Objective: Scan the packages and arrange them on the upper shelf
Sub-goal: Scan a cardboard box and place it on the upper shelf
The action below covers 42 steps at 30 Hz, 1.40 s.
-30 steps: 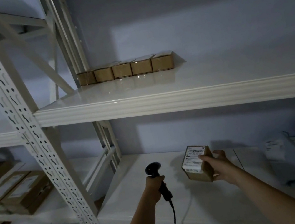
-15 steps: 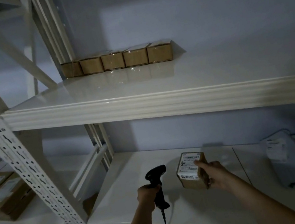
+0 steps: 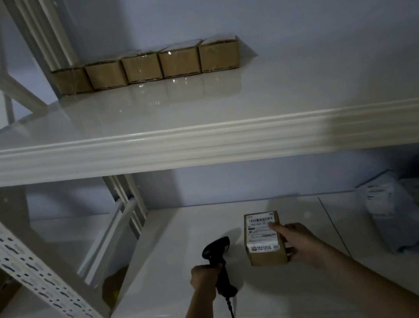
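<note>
Left hand [image 3: 206,277] grips the barcode scanner [image 3: 216,252]; right hand [image 3: 301,244] holds the labelled box [image 3: 264,238]. Scanning step. Next, probably the upper shelf [image 3: 200,143].

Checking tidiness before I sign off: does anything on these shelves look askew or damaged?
Nothing stands out. The five boxes sit in a straight row on the upper shelf; the box in the right hand looks intact.
</note>
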Available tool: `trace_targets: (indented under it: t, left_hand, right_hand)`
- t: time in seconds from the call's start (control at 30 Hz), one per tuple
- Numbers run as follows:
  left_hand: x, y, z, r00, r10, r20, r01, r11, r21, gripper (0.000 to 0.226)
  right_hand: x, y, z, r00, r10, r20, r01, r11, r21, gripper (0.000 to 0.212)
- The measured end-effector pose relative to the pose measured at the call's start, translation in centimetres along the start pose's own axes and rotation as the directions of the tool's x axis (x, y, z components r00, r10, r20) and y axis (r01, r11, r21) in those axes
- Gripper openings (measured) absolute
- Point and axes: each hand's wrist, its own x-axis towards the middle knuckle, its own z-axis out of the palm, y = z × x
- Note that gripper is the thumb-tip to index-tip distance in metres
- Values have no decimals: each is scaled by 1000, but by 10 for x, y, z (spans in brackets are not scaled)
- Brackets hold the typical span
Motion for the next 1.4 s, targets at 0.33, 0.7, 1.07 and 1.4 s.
trace_targets:
  t: [0.33,0.7,1.07,1.4]
  left_hand:
    - [-6,3,-3,998,-12,61,-2,973,232,28]
    - [-85,62,-22,875,472,107,-479,876,57,28]
    - [-170,99,-40,666,698,264,-728,685,26,58]
    - [-251,154,-98,605,709,362,-794,574,202,58]
  right_hand:
    - [-17,-9,2,999,-36,-10,36,999,19,38]
    - [-53,-37,10,995,-66,-71,69,997,43,42]
    - [-119,-77,14,982,-186,25,186,951,-247,57]
    - [-231,-144,8,920,-380,97,353,692,-630,50]
